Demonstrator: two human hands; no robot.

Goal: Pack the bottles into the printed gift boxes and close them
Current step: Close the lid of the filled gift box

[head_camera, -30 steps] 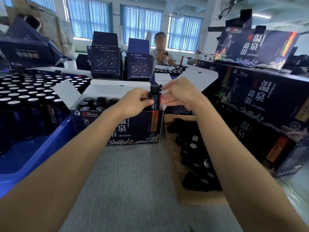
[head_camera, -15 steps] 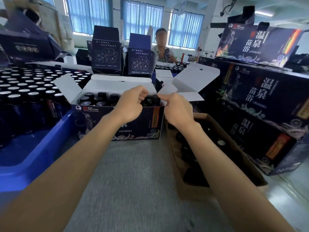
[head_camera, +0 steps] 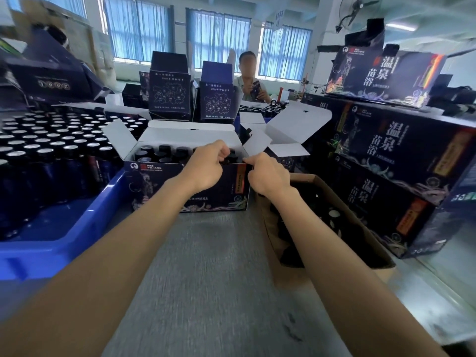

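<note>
A: Much of the view is going to what?
B: The grey tabletop [head_camera: 211, 279] is running down the middle, and two bare forearms [head_camera: 116, 266] are stretching across it.
A: And at the sides?
B: A stack [head_camera: 391, 155] of closed printed boxes is rising on the right. A blue crate [head_camera: 59, 251] is sitting on the left, with rows of capped bottles [head_camera: 51, 140] standing in it.
A: Where is the box being packed?
B: The box [head_camera: 159, 186] is standing on the tabletop at centre, just beside the crate, with its white flaps [head_camera: 185, 134] standing open. A brown carton [head_camera: 332, 191] is sitting just to its right, with dark bottles [head_camera: 332, 215] lying inside.
A: And what is going in it?
B: The bottles [head_camera: 164, 153] are standing upright inside the box, their caps showing just below the rim.
A: What are the hands doing?
B: The left hand [head_camera: 206, 168] is hovering at the front rim near its right end, fingers curled over the bottles. I cannot tell whether it is gripping one. The right hand [head_camera: 268, 176] is sitting at the front right corner, fingers curled, one fingertip touching the corner beside the side flap. Whether it is pinching anything, I cannot tell.
</note>
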